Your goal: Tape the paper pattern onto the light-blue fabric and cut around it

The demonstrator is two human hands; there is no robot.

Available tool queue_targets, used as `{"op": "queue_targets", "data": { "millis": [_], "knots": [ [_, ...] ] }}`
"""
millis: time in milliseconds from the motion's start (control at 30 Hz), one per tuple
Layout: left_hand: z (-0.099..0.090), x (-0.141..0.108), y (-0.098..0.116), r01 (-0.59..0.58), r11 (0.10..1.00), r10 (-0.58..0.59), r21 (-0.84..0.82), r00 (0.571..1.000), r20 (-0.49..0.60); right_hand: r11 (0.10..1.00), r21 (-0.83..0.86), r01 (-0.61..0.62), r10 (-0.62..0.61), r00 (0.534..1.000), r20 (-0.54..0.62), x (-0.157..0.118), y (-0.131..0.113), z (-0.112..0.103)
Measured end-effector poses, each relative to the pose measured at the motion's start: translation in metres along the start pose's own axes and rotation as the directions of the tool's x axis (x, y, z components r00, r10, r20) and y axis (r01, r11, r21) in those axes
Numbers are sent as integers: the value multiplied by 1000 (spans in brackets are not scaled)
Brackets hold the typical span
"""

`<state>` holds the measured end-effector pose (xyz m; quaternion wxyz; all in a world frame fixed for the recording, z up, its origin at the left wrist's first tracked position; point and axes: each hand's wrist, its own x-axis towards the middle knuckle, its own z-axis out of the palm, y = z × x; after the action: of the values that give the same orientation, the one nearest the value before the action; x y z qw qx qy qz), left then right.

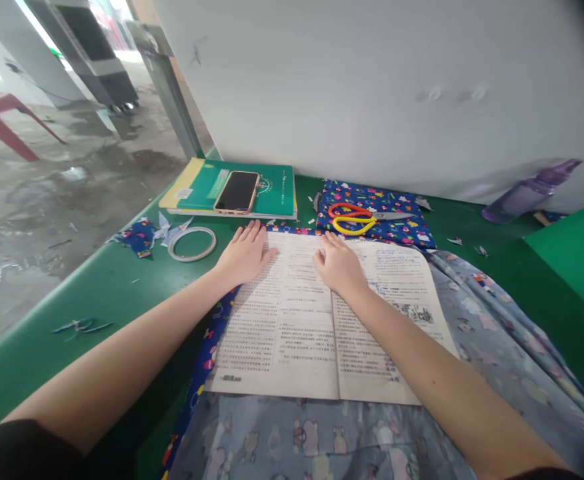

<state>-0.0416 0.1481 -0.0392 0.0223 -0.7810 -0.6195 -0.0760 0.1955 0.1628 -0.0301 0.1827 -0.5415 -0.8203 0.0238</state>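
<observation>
An open printed book [302, 333] lies face up on a patterned sheet [282, 433] with a greyish underside. Narrow strips of the sheet's blue printed side are turned up along the book's top and left edges. My left hand [245, 255] rests flat at the top left corner of the page, fingers stretched over the edge. Near the top middle, my right hand [341, 265] lies on the page with its fingertips at the folded strip and its thumb apart. Scissors [355, 220] with red and yellow handles sit just beyond it, on a folded blue patterned piece [402, 235].
A phone [239, 192] lies on green books [277, 190] at the back left. Nearby are a tape ring [192, 245] and scraps [139, 237]. A purple bottle [525, 193] leans against the white wall [347, 87]. The green table's left edge [47, 293] drops to the floor.
</observation>
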Motion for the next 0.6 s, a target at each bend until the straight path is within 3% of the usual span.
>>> {"op": "queue_targets", "data": {
  "millis": [433,600],
  "knots": [
    [-2,-8,1,-17,999,16,-30,999,-31,999,-45,-27,29,998,49,-10,-10,-5],
    [-4,-7,1,-9,999,9,-39,1000,2,999,-46,-4,5,1000,13,-10,-6,-6]
  ]
}}
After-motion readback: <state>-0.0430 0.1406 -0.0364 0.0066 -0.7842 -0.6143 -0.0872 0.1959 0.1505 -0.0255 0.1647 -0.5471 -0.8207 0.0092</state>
